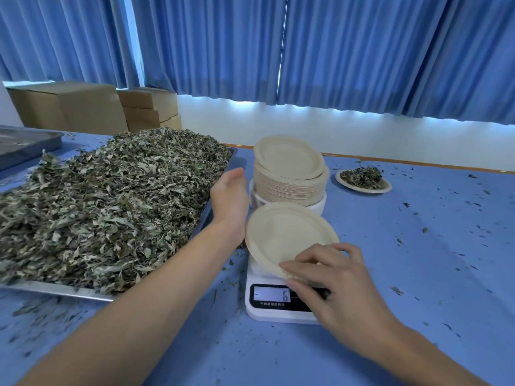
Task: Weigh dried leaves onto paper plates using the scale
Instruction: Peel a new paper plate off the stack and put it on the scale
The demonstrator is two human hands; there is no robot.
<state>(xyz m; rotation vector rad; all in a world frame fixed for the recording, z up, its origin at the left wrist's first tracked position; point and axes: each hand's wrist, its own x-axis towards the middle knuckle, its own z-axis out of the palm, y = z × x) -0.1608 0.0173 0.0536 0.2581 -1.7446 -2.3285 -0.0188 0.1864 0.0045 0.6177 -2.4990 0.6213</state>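
The right hand (334, 285), pinching the near rim of the paper plate (287, 232), covers the right part of the display (271, 296) on the scale (278, 313), so we read only a 6 and cannot tell what follows it. The print beneath is too small for us to read. The plate hides the scale's weighing platform. Blur smears the fingertips of the left hand (230, 190), and we cannot tell whether they touch the rim of the tray (55, 289). The tray's floor lies buried under dried leaves (111, 204), and its left end is cut off by the view's edge. A second tray (25, 143) is cropped there too. The stack of plates (289, 174) hides most of the white container (317, 206) beneath it. Both forearms run off the bottom edge.
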